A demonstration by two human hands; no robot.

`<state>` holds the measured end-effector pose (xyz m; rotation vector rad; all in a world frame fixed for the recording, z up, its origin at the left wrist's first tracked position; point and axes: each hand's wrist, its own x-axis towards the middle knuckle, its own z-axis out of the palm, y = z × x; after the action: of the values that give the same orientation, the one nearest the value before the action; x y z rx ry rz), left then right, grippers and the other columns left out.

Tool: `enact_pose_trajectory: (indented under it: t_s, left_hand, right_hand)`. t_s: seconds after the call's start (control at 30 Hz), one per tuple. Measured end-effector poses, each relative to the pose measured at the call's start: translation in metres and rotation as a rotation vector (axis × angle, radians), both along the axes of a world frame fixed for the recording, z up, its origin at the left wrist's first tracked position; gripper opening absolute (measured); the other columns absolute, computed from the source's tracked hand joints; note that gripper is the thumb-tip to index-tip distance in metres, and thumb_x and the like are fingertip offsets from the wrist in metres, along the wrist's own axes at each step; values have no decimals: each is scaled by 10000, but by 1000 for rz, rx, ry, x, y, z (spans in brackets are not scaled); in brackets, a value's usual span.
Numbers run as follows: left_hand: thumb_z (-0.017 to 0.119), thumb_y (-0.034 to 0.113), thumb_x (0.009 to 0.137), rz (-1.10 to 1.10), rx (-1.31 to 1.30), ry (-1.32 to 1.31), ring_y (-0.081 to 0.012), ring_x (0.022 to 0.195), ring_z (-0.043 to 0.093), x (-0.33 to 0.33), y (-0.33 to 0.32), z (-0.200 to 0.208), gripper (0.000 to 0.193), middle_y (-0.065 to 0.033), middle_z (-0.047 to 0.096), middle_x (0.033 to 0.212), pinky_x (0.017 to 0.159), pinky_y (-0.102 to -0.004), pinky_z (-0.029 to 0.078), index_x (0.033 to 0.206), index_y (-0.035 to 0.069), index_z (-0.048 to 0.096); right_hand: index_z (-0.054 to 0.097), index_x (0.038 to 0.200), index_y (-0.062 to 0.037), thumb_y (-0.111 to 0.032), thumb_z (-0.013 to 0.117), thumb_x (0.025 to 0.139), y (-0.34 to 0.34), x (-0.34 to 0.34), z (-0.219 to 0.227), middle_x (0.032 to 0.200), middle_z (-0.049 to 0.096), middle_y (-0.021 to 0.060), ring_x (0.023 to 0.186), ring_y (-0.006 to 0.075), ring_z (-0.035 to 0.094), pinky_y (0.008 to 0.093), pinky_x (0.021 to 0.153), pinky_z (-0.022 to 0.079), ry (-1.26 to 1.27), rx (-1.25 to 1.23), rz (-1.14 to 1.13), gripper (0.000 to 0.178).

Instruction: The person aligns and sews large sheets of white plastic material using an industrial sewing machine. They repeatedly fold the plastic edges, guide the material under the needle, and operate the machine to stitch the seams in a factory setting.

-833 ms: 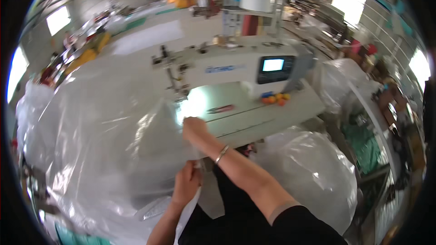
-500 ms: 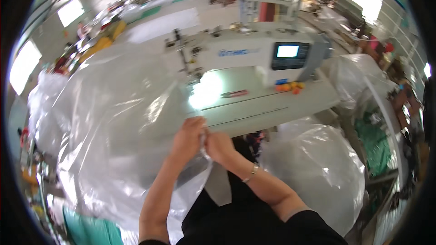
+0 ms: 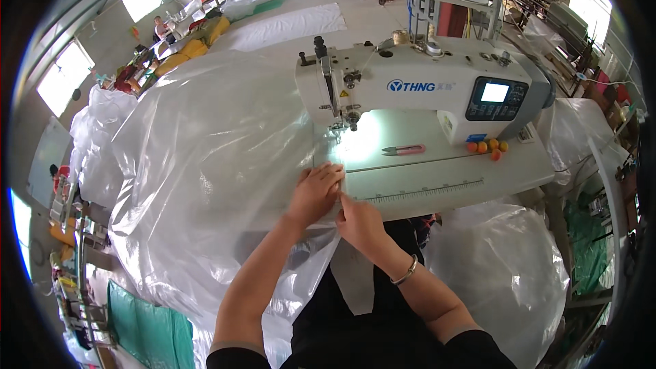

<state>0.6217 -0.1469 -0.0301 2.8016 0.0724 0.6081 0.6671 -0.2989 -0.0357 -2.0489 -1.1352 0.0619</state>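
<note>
A large sheet of clear plastic (image 3: 205, 157) spreads over the left of the sewing table, its right edge running toward the white sewing machine (image 3: 383, 68). Just in front of the needle area, my left hand (image 3: 316, 193) lies low at the table edge, its fingers together on the sheet's edge. My right hand (image 3: 361, 224), a bracelet at its wrist, pinches that same edge slightly nearer to me. Both hands nearly touch. The machine's lamp lights the bed beside the needle. The fingertips partly hide the gripped plastic.
Pink-handled thread snips (image 3: 404, 150) lie under the machine arm. Several small orange balls (image 3: 493, 147) sit by its base, below a lit control panel (image 3: 497, 92). More clear plastic (image 3: 492, 266) bulges at the right below the table. Green sheeting (image 3: 147, 328) lies at lower left.
The view has shifted, so the machine appears farther right, and sharper. My hands have moved closer to the needle with the plastic edge, and the left hand lies flatter.
</note>
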Motion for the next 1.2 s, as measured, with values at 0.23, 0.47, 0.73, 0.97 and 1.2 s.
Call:
enact_pose_trajectory:
  t_s: [0.23,0.47,0.73,0.97,1.2]
  left_hand:
    - [536,130,856,-11,-41,42,-270,1274,442,23,30,2,376,-97,523,1323,1049,-440,325,1229,87,541]
    - [583,190,827,18,38,110,-305,1338,365,-15,11,-5,508,-132,427,1422,1062,-448,310,1315,69,506]
    - [590,246,860,-45,33,204,-319,1385,285,-22,13,5,503,-120,354,1479,1095,-471,265,1328,84,503]
    - [604,449,848,31,134,285,-340,1406,227,-22,-4,3,651,-120,311,1501,1093,-559,211,1377,103,450]
    - [600,533,824,-42,197,442,-339,1437,130,-69,-66,14,789,-136,205,1543,1095,-609,155,1437,109,343]
  right_hand:
    - [542,1159,33,-138,640,826,-7,-12,-5,798,657,150,625,227,647,333,582,514,394,217,-11,387]
    - [543,1105,22,-173,668,879,-25,-51,-55,909,665,70,815,118,612,286,750,495,969,242,40,323]
    - [612,892,-24,-228,659,892,-28,-53,-75,865,638,29,821,81,568,250,750,422,1341,404,390,210]
    - [577,794,-26,-122,615,892,-96,-45,-11,720,637,45,636,130,606,280,573,455,1218,324,295,142]
    - [537,642,-51,-204,673,829,-111,-45,-2,590,552,130,524,316,572,384,465,440,-28,85,204,277]
